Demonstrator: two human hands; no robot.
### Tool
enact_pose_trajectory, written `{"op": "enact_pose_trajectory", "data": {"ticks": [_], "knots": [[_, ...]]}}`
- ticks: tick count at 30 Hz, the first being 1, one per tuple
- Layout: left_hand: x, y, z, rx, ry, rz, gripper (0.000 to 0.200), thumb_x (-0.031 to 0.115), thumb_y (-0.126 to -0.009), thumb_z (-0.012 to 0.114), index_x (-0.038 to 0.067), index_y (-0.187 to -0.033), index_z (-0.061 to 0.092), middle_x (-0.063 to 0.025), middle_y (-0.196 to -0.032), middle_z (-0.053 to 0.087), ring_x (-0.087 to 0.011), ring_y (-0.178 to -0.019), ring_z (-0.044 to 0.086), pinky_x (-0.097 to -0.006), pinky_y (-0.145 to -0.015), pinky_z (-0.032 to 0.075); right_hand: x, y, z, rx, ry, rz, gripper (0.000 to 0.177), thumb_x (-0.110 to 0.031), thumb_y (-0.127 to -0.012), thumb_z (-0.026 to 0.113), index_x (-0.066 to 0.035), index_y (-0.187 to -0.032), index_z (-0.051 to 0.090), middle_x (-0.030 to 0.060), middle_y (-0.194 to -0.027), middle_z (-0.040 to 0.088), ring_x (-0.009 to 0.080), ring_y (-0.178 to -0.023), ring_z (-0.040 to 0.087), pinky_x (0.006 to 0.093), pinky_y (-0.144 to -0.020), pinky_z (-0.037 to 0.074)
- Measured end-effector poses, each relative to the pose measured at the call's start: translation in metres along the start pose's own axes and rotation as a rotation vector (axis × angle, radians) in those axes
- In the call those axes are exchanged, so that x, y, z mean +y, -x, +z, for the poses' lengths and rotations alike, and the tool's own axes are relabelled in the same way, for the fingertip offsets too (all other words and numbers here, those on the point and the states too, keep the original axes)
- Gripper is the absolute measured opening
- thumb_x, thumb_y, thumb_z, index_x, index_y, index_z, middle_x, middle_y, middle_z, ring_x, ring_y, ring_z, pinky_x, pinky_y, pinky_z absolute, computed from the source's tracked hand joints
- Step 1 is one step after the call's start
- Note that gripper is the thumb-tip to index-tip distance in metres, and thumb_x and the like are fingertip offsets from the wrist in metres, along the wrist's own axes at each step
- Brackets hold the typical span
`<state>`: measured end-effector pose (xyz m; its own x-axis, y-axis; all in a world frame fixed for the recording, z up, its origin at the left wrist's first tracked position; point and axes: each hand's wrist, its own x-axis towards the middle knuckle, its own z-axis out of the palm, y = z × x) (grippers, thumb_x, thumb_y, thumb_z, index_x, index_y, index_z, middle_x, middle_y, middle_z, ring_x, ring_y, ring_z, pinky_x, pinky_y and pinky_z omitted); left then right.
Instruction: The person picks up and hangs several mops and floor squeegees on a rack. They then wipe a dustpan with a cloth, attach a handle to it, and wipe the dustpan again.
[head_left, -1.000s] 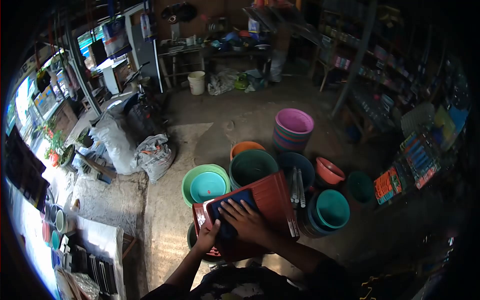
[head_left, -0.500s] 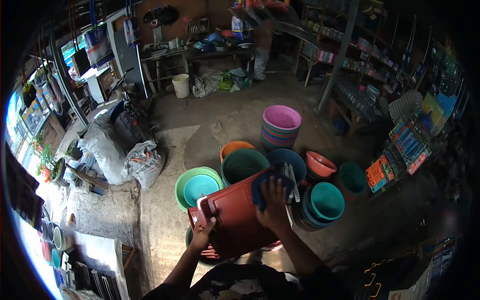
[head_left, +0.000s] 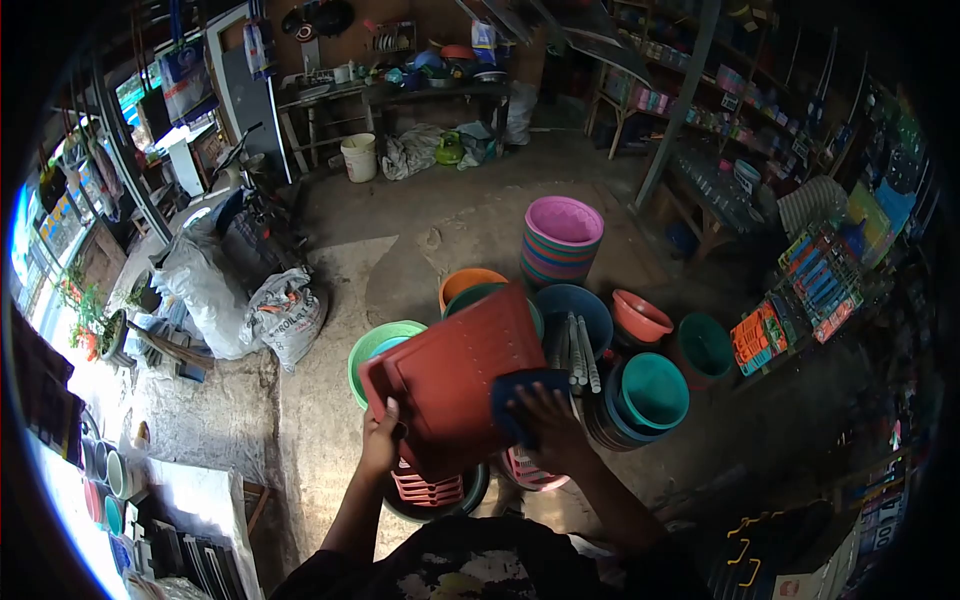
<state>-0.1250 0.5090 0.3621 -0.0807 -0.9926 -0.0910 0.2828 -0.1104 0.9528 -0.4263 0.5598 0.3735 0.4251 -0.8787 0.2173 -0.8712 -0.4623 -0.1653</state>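
I hold a red-brown plastic tray tilted up in front of me, its flat side toward me. My left hand grips its lower left edge. My right hand presses a dark blue cloth against the tray's lower right part. Below the tray a stack of pink and red baskets sits in a dark tub.
Stacked plastic basins stand on the floor: a green one, teal ones, an orange one and a tall pink-topped stack. Filled sacks lie at left. Shelves of goods line the right; a white bucket stands far back.
The tray has been tilted up and turned more upright. My right hand with the cloth slid from the tray's upper right corner down to its lower right part. My left hand shifted up along the left edge.
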Motion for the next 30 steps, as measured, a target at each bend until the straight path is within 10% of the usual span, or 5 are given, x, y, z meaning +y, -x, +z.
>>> {"op": "enact_pose_trajectory", "data": {"ticks": [13, 25, 27, 28, 30], "knots": [[-0.004, 0.013, 0.050, 0.035, 0.424, -0.043, 0.043, 0.045, -0.095, 0.046, 0.007, -0.112, 0.051, -0.0050, -0.094, 0.058, -0.0142, -0.081, 0.056, -0.0311, -0.074, 0.048, -0.132, -0.019, 0.051, 0.137, -0.615, 0.152, 0.074, -0.032, -0.085, 0.060, 0.005, -0.140, 0.026, 0.0265, -0.144, 0.026, 0.0443, -0.134, 0.025, 0.0503, -0.109, 0.020], [-0.040, 0.009, 0.018, 0.279, -0.353, 0.021, 0.073, 0.056, -0.097, 0.015, -0.008, -0.119, 0.043, -0.0240, -0.105, 0.053, -0.0341, -0.096, 0.051, -0.0382, -0.091, 0.037, -0.153, -0.044, 0.034, 0.431, -1.106, 0.114, 0.055, -0.015, -0.090, 0.057, 0.003, -0.137, 0.034, 0.0246, -0.135, 0.041, 0.0367, -0.126, 0.040, 0.0412, -0.105, 0.030], [-0.065, 0.006, 0.006, 0.004, -0.378, 0.172, 0.064, 0.049, -0.099, 0.019, -0.006, -0.126, 0.037, -0.0234, -0.111, 0.051, -0.0358, -0.098, 0.051, -0.0380, -0.092, 0.037, -0.145, -0.049, 0.041, 0.431, -1.011, 0.124, 0.051, -0.017, -0.090, 0.057, 0.003, -0.133, 0.039, 0.0224, -0.131, 0.045, 0.0348, -0.121, 0.044, 0.0413, -0.101, 0.032], [-0.064, 0.026, 0.018, 0.018, -0.896, 0.563, 0.054, 0.041, -0.101, 0.024, -0.004, -0.129, 0.034, -0.0201, -0.115, 0.051, -0.0317, -0.104, 0.051, -0.0367, -0.094, 0.037, -0.142, -0.052, 0.039, 0.429, -0.916, 0.137, 0.047, -0.019, -0.090, 0.057, 0.003, -0.129, 0.045, 0.0201, -0.127, 0.050, 0.0329, -0.116, 0.048, 0.0413, -0.098, 0.035], [-0.067, 0.042, 0.034, -0.006, -0.511, 0.373, 0.051, 0.038, -0.101, 0.025, -0.003, -0.131, 0.034, -0.0186, -0.117, 0.051, -0.0291, -0.107, 0.050, -0.0362, -0.094, 0.038, -0.138, -0.063, 0.020, 0.239, -1.320, 0.422, 0.043, -0.021, -0.090, 0.057, 0.002, -0.125, 0.048, 0.0182, -0.123, 0.053, 0.0306, -0.114, 0.050, 0.0402, -0.096, 0.037]]}}
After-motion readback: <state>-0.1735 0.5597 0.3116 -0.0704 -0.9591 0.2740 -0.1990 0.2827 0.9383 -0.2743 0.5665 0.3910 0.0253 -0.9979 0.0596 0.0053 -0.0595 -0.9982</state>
